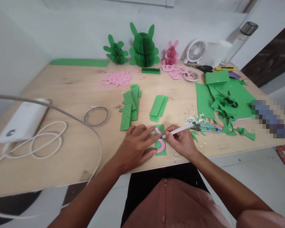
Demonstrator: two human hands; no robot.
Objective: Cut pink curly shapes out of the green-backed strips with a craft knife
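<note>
A small green paper strip lies near the table's front edge, with a pink curved paper piece flat on top of it. My left hand is spread, its fingertips resting on the left side of the pink piece and strip. In my right hand a white pen is pinched, its tip at the right edge of the pink piece. Beyond the strip sits a short stack of green strips. Left of that stack are green strips with drawn curves.
Pink paper cutouts, paper rabbits and a small fan stand or lie toward the back. On the right are green sheets, scraps and blue snips. A tape ring, white power bank and cable lie left.
</note>
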